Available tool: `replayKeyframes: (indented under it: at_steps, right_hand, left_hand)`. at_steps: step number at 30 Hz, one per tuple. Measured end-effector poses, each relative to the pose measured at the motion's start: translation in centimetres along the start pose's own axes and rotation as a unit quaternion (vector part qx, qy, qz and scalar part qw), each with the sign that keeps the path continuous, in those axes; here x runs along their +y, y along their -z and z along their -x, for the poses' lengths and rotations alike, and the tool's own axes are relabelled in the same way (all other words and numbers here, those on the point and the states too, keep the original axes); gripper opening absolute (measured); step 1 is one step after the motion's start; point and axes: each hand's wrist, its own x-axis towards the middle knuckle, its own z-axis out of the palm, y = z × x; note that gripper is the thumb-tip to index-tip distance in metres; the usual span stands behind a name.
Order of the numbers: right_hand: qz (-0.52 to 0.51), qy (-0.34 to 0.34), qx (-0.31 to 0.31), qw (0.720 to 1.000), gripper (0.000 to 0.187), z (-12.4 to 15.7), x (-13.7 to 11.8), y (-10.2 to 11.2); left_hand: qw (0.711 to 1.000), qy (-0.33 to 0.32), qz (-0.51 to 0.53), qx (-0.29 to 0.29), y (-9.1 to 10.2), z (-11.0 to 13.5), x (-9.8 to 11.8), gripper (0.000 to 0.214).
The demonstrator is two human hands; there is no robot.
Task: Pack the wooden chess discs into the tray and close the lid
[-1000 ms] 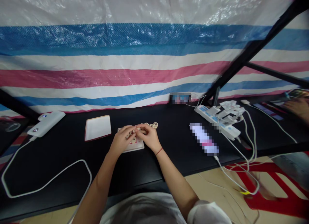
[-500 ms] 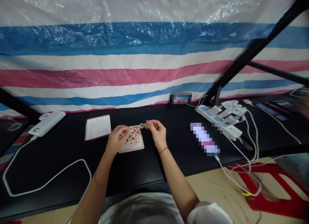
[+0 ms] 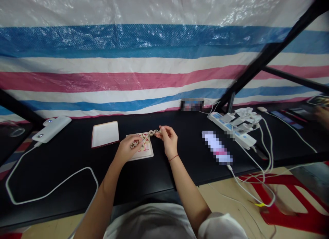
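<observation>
A shallow white box [image 3: 141, 156] on the black table holds several round xiangqi pieces [image 3: 145, 134] with red and dark characters. Over its left part lies my left hand [image 3: 128, 146], fingers curled and closed among the pieces; what sits between its fingertips is hidden. My right hand [image 3: 168, 139] is just right of the box, with thumb and fingers pinched on a xiangqi piece that they largely cover. Two more pieces stand in a row on the table between the box and my right fingertips, the nearer one a dark-lettered piece [image 3: 151, 132].
The white-lined box lid [image 3: 105, 134] lies left of the box. A white power bank [image 3: 52, 129] with a cable is at far left. To the right are a phone [image 3: 217, 148], a power strip [image 3: 233, 129] with plugs and cables, and another person's hand [image 3: 323, 115]. A red stool [image 3: 288, 201] stands below.
My left hand has moved slightly right and lower over the pieces in the box. My right hand has shifted a little, uncovering more of the second piece in the row.
</observation>
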Motion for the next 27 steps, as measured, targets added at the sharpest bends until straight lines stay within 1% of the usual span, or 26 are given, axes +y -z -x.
replayKeyframes:
  at_steps: [7, 10, 13, 15, 18, 20, 22, 27]
  right_hand:
    - [-0.038, -0.033, 0.019, 0.999, 0.028, -0.2, -0.1, 0.2]
    - [-0.053, -0.047, 0.024, 0.997, 0.025, -0.4, -0.1, 0.3]
    - [-0.061, -0.06, 0.029, 0.996, 0.023, -0.5, -0.2, 0.3]
    - [-0.066, -0.067, 0.03, 0.995, 0.023, -0.5, -0.3, 0.3]
    - [-0.069, -0.074, 0.031, 0.994, 0.022, -0.4, -0.5, 0.3]
    - [-0.069, -0.076, 0.031, 0.994, 0.021, -0.4, -0.6, 0.2]
    - [-0.067, -0.079, 0.028, 0.994, 0.021, -0.4, -0.6, 0.2]
    - [-0.065, -0.078, 0.015, 0.995, 0.02, -0.4, -0.4, 0.4]
  left_hand:
    - [1.0, -0.009, -0.01, -0.007, -0.1, 0.2, -0.3, 0.009]
    - [0.998, -0.04, -0.033, -0.028, -0.3, 0.1, -0.3, 0.009]
    - [0.99, -0.078, -0.102, -0.064, -0.6, -0.1, 0.1, 0.007]
    - [0.979, -0.093, -0.151, -0.104, -0.8, -0.3, 0.5, 0.008]
    - [0.963, -0.094, -0.188, -0.171, -1.1, -0.6, 1.0, 0.009]
    - [0.957, -0.083, -0.197, -0.199, -1.2, -0.7, 1.2, 0.009]
    - [0.954, -0.076, -0.2, -0.211, -1.3, -0.7, 1.2, 0.009]
    - [0.95, -0.078, -0.214, -0.214, -1.4, -0.5, 1.1, 0.01]
